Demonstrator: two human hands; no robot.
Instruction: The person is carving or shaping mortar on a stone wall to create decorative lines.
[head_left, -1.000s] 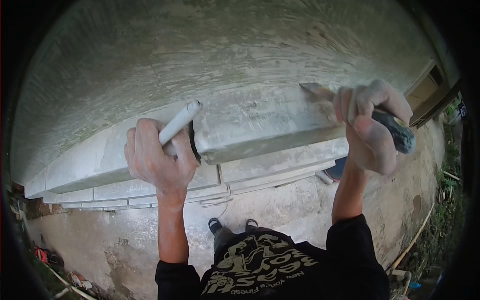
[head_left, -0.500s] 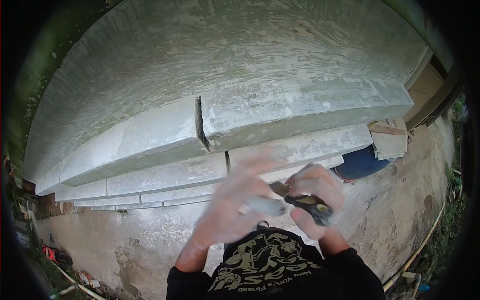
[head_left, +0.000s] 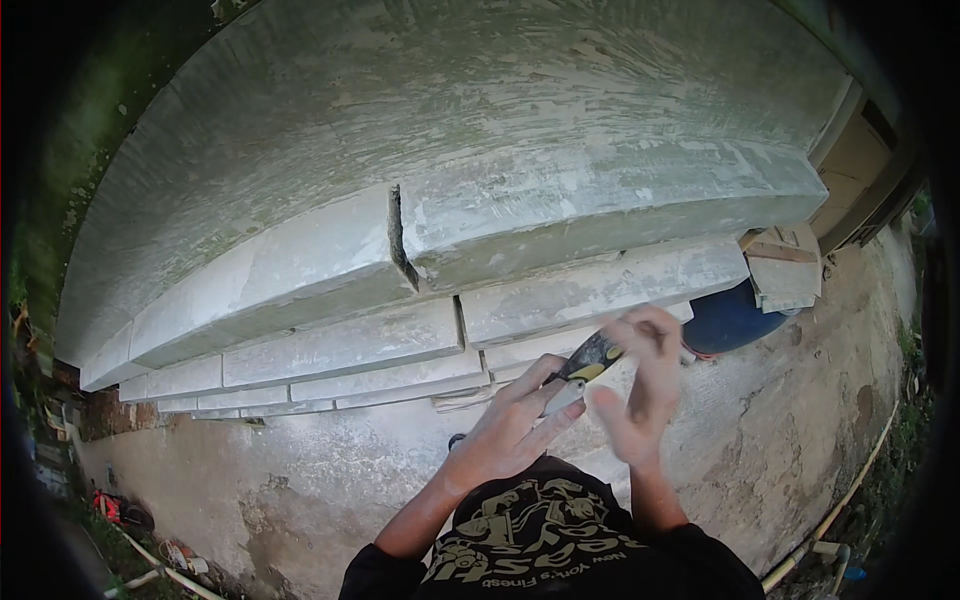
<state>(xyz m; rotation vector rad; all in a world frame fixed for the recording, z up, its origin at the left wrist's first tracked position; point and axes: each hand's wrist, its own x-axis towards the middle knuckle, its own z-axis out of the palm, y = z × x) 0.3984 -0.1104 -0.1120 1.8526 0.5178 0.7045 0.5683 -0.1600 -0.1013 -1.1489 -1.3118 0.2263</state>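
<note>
My left hand [head_left: 512,425] pinches the metal blade of a putty knife [head_left: 592,358] between thumb and fingers. Its black and yellow handle slants up to the right, away from that hand. Beside the handle, my right hand [head_left: 645,385] is curved with thumb and fingers apart and slightly blurred by motion. The right fingertips come close to the handle's end; whether they touch it is unclear. Pale dust coats both hands. Just beyond them run long, pale stacked blocks [head_left: 345,340].
A wide trowelled grey surface [head_left: 470,90] rises behind the blocks, and a dark gap [head_left: 397,235] splits the top ledge. At the right lie a blue barrel [head_left: 735,322] and a board [head_left: 785,270]. Stained concrete floor [head_left: 740,440] extends below, with a pale pole [head_left: 850,490] along its right edge.
My left hand has moved onto the putty knife's blade. My right hand has loosened from around the handle, which now points up to the right instead of down to the right.
</note>
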